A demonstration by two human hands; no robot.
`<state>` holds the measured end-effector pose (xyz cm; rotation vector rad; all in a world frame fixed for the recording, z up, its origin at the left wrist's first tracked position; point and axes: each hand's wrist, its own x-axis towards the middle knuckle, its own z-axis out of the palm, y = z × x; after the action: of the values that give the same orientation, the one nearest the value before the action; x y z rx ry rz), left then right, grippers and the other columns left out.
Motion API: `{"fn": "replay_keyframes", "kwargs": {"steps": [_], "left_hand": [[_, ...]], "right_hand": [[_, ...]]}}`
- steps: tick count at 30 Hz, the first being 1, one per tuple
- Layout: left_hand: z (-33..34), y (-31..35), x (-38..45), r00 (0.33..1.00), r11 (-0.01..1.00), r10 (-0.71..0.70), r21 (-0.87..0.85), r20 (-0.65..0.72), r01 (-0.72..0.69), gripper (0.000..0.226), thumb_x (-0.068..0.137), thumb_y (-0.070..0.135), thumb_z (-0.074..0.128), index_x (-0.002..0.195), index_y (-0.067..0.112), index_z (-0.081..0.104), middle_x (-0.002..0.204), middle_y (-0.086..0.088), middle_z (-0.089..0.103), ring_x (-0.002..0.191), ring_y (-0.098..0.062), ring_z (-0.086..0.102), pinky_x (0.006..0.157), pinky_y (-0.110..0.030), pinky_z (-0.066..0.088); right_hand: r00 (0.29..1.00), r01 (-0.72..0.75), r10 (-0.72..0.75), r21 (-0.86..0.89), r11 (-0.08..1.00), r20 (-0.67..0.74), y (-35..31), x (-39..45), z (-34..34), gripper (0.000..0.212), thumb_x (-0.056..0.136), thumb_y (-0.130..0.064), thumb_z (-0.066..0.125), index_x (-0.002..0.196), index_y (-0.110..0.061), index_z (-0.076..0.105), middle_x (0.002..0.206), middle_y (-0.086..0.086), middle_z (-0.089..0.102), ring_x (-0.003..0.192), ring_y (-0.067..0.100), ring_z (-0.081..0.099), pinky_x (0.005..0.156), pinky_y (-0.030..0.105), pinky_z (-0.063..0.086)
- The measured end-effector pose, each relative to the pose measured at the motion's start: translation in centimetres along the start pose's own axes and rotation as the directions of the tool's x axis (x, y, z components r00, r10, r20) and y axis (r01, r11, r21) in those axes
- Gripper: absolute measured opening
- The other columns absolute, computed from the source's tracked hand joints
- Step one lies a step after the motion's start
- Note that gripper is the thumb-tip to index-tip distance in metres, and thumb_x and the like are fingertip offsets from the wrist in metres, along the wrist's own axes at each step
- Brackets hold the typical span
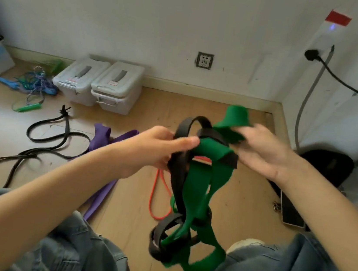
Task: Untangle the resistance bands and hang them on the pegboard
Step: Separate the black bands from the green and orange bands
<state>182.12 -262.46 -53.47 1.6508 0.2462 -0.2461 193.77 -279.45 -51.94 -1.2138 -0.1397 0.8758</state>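
Note:
A wide green band and a narrower black band hang tangled together in the air in front of me, their lower loops knotted near my knees. My left hand pinches the tangle at its top, thumb on a green fold. My right hand grips the upper end of the green band, which sticks up past the fingers. On the wooden floor lie a purple band, a thin red band and a long black band. No pegboard is in view.
Two lidded plastic boxes stand by the white wall, with a heap of coloured ropes to their left. A phone lies on the floor at right near a black bag. A cable hangs from a wall plug.

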Motion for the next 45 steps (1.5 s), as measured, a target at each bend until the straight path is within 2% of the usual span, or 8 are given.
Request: {"fn": "replay_keyframes", "kwargs": {"steps": [6, 12, 16, 22, 27, 35, 41, 45], "left_hand": [[-1.8, 0.6, 0.5, 0.975, 0.946, -0.143, -0.312, -0.17, 0.085, 0.04, 0.08, 0.049, 0.057, 0.085, 0.01, 0.059, 0.058, 0.0, 0.068, 0.054, -0.012, 0.067, 0.049, -0.022, 0.052], [-2.3, 0.9, 1.1, 0.961, 0.846, -0.216, -0.524, -0.171, 0.097, 0.036, 0.086, 0.038, 0.056, 0.103, 0.006, 0.059, 0.075, -0.011, 0.072, 0.067, -0.02, 0.071, 0.055, -0.026, 0.057], [-2.8, 1.6, 0.7, 0.984, 0.824, -0.135, -0.564, -0.118, 0.045, 0.032, 0.078, 0.03, 0.059, 0.101, 0.008, 0.06, 0.082, -0.012, 0.074, 0.077, -0.021, 0.072, 0.057, -0.028, 0.057], [-7.1, 0.9, -0.1, 0.811, 0.923, -0.197, -0.383, -0.551, -0.036, 0.019, 0.096, 0.021, 0.048, 0.095, 0.005, 0.057, 0.08, -0.012, 0.066, 0.063, -0.015, 0.066, 0.051, -0.021, 0.055], [-2.2, -1.7, -0.7, 0.957, 0.957, -0.289, 0.002, -0.001, 0.289, 0.055, 0.062, 0.05, 0.07, 0.108, 0.019, 0.065, 0.11, -0.003, 0.069, 0.094, -0.016, 0.066, 0.086, -0.034, 0.051], [0.8, -2.9, 0.5, 0.995, 0.993, 0.059, 0.102, 0.084, -0.067, 0.04, 0.072, 0.052, 0.069, 0.106, 0.036, 0.056, 0.113, 0.01, 0.064, 0.107, -0.002, 0.06, 0.085, -0.018, 0.05], [1.0, -1.3, 1.1, 0.954, 0.983, 0.182, 0.07, -0.238, -0.17, 0.009, 0.091, 0.014, 0.054, 0.085, 0.01, 0.051, 0.066, 0.0, 0.066, 0.053, -0.01, 0.063, 0.047, -0.022, 0.05], [-0.3, 0.1, 0.7, 0.925, 0.982, 0.141, -0.07, -0.353, -0.177, 0.014, 0.093, 0.003, 0.049, 0.106, -0.001, 0.053, 0.079, -0.013, 0.068, 0.056, -0.015, 0.067, 0.045, -0.022, 0.051]], "right_hand": [[0.982, -0.169, 0.188, -0.598, 0.783, -0.031, 0.8, -0.4, -2.8, 0.039, 0.086, -0.035, 0.06, 0.114, -0.009, 0.061, 0.112, 0.008, 0.068, 0.099, 0.025, 0.066, 0.082, 0.035, 0.057], [0.912, 0.092, 0.254, -0.766, 0.636, 0.321, 3.2, -1.1, -0.4, 0.043, 0.073, -0.06, 0.066, 0.109, -0.039, 0.058, 0.112, -0.018, 0.066, 0.104, -0.005, 0.06, 0.084, 0.012, 0.049], [0.934, 0.358, -0.189, -0.785, 0.506, 0.305, 7.5, 0.3, 2.7, 0.005, 0.086, -0.022, 0.065, 0.09, -0.023, 0.063, 0.09, -0.01, 0.065, 0.082, 0.005, 0.061, 0.071, 0.02, 0.047], [0.98, 0.199, -0.196, -0.243, 0.95, 0.037, -0.3, 0.3, 1.8, 0.014, 0.079, -0.018, 0.064, 0.087, -0.007, 0.063, 0.068, 0.002, 0.07, 0.063, 0.016, 0.069, 0.059, 0.026, 0.057], [0.987, 0.158, -0.151, -0.278, 0.947, 0.047, 0.4, -0.2, 5.1, 0.008, 0.09, -0.006, 0.056, 0.089, -0.001, 0.062, 0.073, 0.01, 0.068, 0.062, 0.02, 0.067, 0.06, 0.029, 0.058], [0.935, 0.35, -0.334, 0.17, 0.921, -0.121, -2.5, -0.5, 3.4, 0.007, 0.09, 0.0, 0.053, 0.089, -0.001, 0.06, 0.067, 0.004, 0.071, 0.063, 0.014, 0.069, 0.058, 0.023, 0.056], [0.952, 0.307, -0.304, 0.174, 0.936, -0.044, -2.5, 0.1, 1.8, 0.017, 0.088, -0.019, 0.059, 0.093, -0.003, 0.061, 0.086, 0.009, 0.072, 0.081, 0.017, 0.07, 0.07, 0.025, 0.056], [0.965, 0.1, 0.041, -0.505, 0.858, 0.26, 0.1, -0.8, 0.6, 0.056, 0.073, -0.061, 0.059, 0.113, -0.023, 0.057, 0.116, -0.003, 0.065, 0.108, 0.015, 0.062, 0.087, 0.027, 0.053]]}}
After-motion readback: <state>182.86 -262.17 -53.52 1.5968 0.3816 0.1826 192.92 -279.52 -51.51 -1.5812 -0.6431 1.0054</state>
